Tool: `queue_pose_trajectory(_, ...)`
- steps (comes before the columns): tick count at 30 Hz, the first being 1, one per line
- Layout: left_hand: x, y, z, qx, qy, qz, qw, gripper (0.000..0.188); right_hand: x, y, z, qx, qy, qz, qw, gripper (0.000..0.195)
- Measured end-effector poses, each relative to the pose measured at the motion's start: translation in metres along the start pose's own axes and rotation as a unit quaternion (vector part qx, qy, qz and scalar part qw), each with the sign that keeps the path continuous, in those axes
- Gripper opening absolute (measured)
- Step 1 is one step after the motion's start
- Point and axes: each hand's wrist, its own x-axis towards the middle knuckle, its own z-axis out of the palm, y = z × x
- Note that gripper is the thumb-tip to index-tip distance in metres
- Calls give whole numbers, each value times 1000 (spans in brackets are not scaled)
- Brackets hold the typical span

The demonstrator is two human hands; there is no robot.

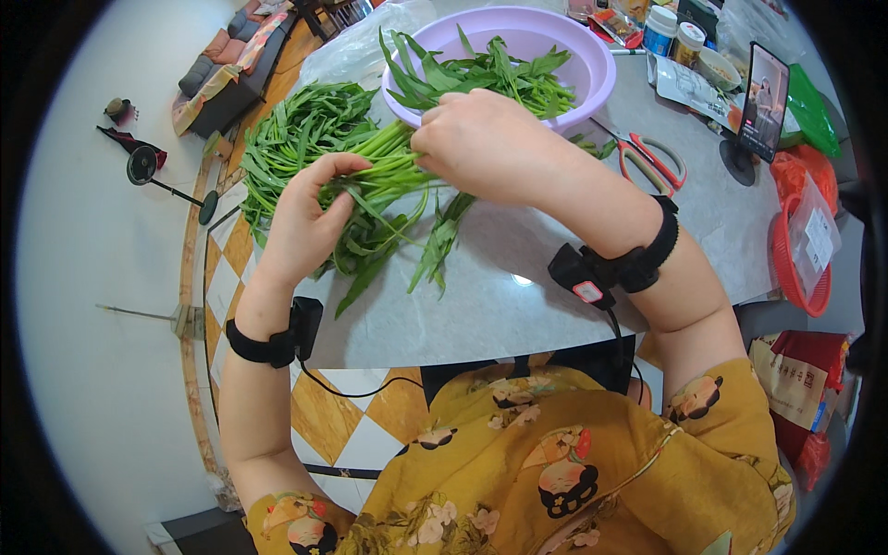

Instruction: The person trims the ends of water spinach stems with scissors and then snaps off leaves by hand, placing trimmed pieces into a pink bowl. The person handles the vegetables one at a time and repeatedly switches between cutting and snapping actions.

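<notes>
A heap of leafy water spinach [305,125] lies on the grey table, its green stems pointing right toward the purple plastic basin [602,66]. My left hand [309,215] is around part of the stems [388,163], thumb and forefinger on either side of them. Over the stem ends, just in front of the basin's near rim, my right hand [479,142] has its fingertips pinched on stems; the exact hold is partly hidden by the hand. Cut leaves and short stems [513,76] fill part of the basin. Loose leaves [440,243] hang below the bundle across the tabletop.
Red-and-grey-handled scissors [652,163] lie right of the basin, blades toward it. A phone on a stand [762,104] is farther right, near bottles [659,31] and packets. A red plastic basket [801,257] sits at the right edge. Clear plastic bags [361,45] lie behind the heap.
</notes>
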Motion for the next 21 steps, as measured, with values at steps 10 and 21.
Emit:
queue_pose_trajectory(10, 17, -6, -14, -11, -8, 6, 1000, 58, -8, 40, -46, 81, 111, 112, 984, 21)
queue_pose_trajectory(21, 95, 43, -28, -196, 22, 63, 978, 32, -8, 51, -60, 113, 236, 115, 958, 23)
